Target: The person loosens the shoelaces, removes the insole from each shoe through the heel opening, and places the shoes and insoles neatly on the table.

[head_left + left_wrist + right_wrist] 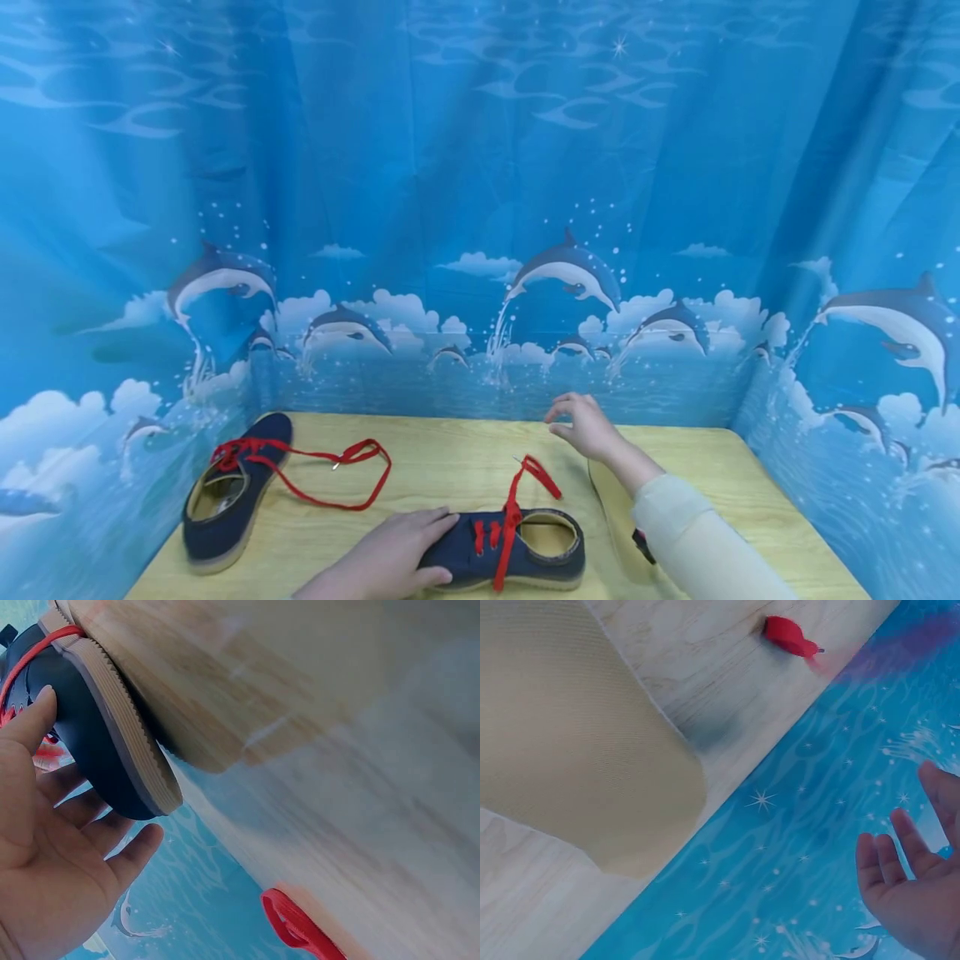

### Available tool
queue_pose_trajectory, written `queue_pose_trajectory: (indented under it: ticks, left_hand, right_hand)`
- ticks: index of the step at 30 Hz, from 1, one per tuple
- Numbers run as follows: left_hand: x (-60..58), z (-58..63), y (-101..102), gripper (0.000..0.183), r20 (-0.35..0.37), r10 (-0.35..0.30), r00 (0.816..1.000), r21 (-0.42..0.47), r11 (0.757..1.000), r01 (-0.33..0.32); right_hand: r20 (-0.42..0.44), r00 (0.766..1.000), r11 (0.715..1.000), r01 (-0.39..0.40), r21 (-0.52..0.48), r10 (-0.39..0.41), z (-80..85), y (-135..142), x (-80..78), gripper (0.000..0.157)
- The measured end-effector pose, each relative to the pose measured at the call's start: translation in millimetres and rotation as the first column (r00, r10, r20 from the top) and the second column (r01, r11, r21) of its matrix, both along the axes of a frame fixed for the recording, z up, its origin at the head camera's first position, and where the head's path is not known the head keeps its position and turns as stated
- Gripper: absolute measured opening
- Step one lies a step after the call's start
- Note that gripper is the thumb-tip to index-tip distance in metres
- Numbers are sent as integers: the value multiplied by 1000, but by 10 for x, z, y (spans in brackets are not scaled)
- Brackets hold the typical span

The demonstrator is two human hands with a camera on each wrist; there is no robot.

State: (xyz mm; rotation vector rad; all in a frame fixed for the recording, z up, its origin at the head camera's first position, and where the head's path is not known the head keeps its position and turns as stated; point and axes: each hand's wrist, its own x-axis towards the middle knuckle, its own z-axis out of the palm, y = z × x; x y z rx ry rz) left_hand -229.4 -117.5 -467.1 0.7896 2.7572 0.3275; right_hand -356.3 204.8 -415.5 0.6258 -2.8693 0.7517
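Observation:
A navy shoe [543, 546] with red laces lies sideways near the table's front edge. My left hand [397, 550] holds it by the toe, thumb on the near side and fingers on the far side. In the left wrist view the thumb lies against the shoe's dark upper [82, 735]. A red lace [536, 475] with a metal tip stretches from the shoe toward the back. My right hand [588, 427] is raised near the table's back edge with nothing in it, its fingers loosely bent.
Another navy shoe [236, 500] stands at the left, its red lace [375, 492] looped out across the table [450, 450]. Under my right forearm lies a flat beige piece [577, 742] with a rounded end. A blue dolphin-print curtain [450, 208] surrounds the table.

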Motion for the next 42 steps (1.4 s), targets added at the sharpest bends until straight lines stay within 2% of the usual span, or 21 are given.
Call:
queue_pose_trajectory:
  ticks: [4,8,20,26,36,42]
  left_hand:
    - [10,-2,-7,72,-7,3,1000,9,1000,-3]
    - [28,6,-11,72,-17,2,1000,14,1000,-1]
    - [33,-4,-32,71,-34,-26,999,25,999,27]
    - [26,-6,-34,72,-24,-15,1000,21,1000,15]
    - [24,-15,-32,72,-29,-4,1000,18,1000,4]
    - [21,-14,-27,71,-29,-8,1000,22,1000,8]
  right_hand:
    - [9,1000,1000,12,15,-13,-13,33,-5,10]
    - [-1,1000,999,-21,31,21,17,31,60,9]
    - [-65,992,993,-107,50,110,137,-83,436,12]
    - [-81,987,989,-138,56,142,202,-140,595,12]
    - [-71,965,968,-251,26,252,259,-246,869,10]
    - [-100,939,943,-323,79,330,205,-304,976,6]
